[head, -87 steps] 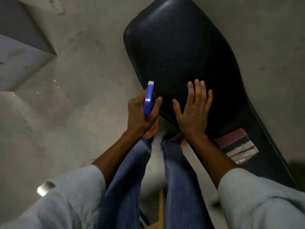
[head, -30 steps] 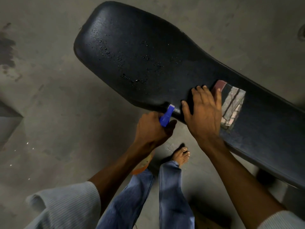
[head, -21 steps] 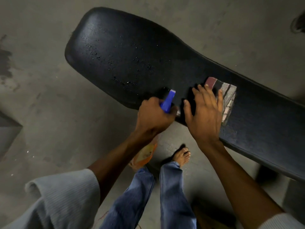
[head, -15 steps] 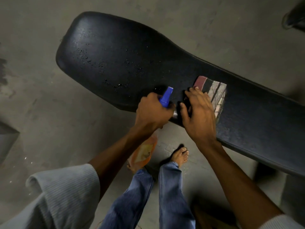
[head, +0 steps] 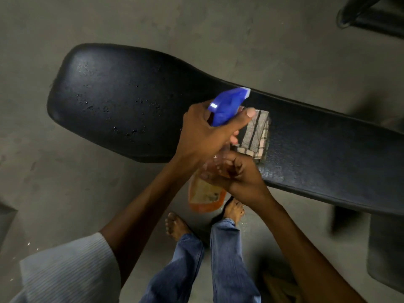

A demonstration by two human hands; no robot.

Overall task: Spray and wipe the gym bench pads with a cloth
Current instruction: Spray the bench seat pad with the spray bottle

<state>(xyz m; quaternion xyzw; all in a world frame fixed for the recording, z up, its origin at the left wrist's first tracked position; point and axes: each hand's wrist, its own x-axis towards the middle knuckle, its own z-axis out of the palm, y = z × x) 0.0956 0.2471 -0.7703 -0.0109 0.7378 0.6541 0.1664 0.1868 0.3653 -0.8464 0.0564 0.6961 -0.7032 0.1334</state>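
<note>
Cloth [head: 256,136], checked and folded flat, lies untouched on the black bench pad [head: 131,99] just right of the hands; it looks soft, light and limp, best taken by pressing a flat palm on its middle. Spray bottle [head: 206,193], orange body with blue trigger head, is held over the pad's near edge: left hand [head: 205,136] wraps the neck with fingers curled closed, right hand [head: 240,173] closed round the body. Droplets bead on the pad's left end, so it is judged slippery.
</note>
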